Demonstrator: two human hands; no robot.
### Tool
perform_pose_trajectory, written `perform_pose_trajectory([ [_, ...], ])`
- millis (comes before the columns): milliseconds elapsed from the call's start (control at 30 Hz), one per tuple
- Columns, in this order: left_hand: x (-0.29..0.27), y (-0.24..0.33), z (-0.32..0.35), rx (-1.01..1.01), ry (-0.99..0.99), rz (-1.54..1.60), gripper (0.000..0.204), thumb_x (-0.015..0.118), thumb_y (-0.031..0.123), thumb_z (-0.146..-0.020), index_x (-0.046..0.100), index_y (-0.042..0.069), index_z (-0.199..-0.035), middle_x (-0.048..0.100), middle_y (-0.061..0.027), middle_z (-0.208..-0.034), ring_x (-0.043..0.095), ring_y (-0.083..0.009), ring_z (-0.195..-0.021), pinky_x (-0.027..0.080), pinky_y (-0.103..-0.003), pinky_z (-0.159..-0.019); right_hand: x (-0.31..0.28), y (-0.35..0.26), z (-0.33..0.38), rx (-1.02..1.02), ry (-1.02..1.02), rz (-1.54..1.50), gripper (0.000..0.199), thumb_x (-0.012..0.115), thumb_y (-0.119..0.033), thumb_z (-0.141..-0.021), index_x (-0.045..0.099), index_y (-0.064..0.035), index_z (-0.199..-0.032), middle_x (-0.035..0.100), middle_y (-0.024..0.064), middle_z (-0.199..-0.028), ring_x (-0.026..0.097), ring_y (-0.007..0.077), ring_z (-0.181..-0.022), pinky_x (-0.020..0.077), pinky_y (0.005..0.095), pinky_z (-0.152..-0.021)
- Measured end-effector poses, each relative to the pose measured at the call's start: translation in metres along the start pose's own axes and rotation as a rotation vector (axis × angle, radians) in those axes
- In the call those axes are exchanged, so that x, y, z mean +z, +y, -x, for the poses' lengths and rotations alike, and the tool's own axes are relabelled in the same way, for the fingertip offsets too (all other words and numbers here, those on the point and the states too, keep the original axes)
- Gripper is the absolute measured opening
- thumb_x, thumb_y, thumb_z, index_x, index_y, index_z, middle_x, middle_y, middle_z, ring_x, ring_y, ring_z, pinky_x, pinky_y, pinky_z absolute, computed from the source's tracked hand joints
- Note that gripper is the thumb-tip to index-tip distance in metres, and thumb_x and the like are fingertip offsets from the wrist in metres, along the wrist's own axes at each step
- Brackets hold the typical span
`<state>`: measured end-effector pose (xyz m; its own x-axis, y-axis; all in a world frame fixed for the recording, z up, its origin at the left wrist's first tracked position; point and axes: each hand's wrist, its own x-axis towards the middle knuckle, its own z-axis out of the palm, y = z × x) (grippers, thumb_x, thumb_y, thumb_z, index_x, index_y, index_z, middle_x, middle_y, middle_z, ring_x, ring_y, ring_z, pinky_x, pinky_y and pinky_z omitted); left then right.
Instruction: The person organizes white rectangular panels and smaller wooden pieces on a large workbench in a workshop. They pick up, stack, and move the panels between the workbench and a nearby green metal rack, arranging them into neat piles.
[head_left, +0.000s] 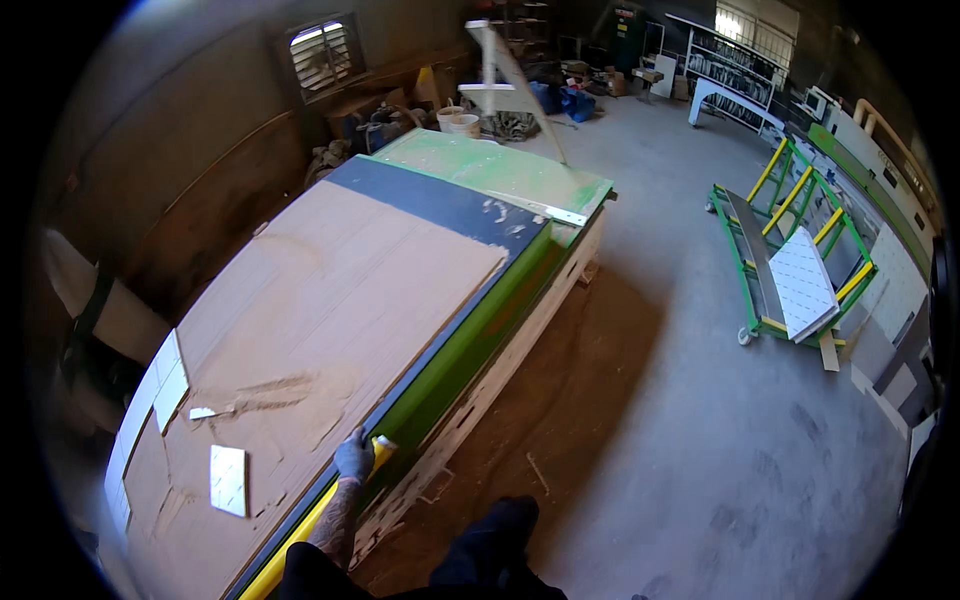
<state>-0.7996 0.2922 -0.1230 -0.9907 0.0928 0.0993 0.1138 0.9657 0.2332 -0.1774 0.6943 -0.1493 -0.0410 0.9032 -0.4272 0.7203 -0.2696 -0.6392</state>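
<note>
My left hand (354,457), in a grey glove, is at the near long edge of a large flat machine bed. Its fingers are curled over a yellow bar (305,522) that runs along this edge, and the bar's pale end shows just beyond the hand. Beside it lies a wide brown board (330,300), streaked with sawdust. A small white offcut (228,480) and a thin white sliver (203,412) rest on the board. More white panel pieces (170,385) line its left side. My right hand is out of the picture.
Green side panels (440,375) run below the bed's edge, with sawdust on the brown-stained floor (560,420). To the right stands a green and yellow wheeled rack (770,215) holding white panels (802,285). White buckets (463,125) and clutter sit along the far wall.
</note>
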Motion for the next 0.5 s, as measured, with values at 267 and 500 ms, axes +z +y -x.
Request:
perform_pose_trajectory([
  [267,0.159,0.446,-0.198,0.182,-0.344,0.037,0.038,0.055,0.043,-0.093,0.070,0.009,-0.086,0.072,-0.0177,-0.088,0.069,-0.0380,-0.085,0.055,-0.051,-0.075,-0.044,-0.220,-0.299,-0.090,0.115,0.064,0.028,0.059,-0.024,-0.097,0.070,0.0023,-0.098,0.069,0.0212,-0.100,0.063,0.0333,-0.091,0.0502,0.0433,-0.085],
  [500,0.218,0.816,-0.374,0.472,-0.394,0.332,0.041,0.062,0.027,-0.089,0.064,0.011,-0.126,0.066,-0.0160,-0.123,0.063,-0.0348,-0.114,0.050,-0.045,-0.097,-0.008,-0.255,-0.537,0.344,0.033,-0.122,0.024,0.059,-0.031,-0.097,0.069,-0.0087,-0.095,0.062,0.0055,-0.072,0.054,0.0169,-0.057,0.0433,0.0345,-0.049],
])
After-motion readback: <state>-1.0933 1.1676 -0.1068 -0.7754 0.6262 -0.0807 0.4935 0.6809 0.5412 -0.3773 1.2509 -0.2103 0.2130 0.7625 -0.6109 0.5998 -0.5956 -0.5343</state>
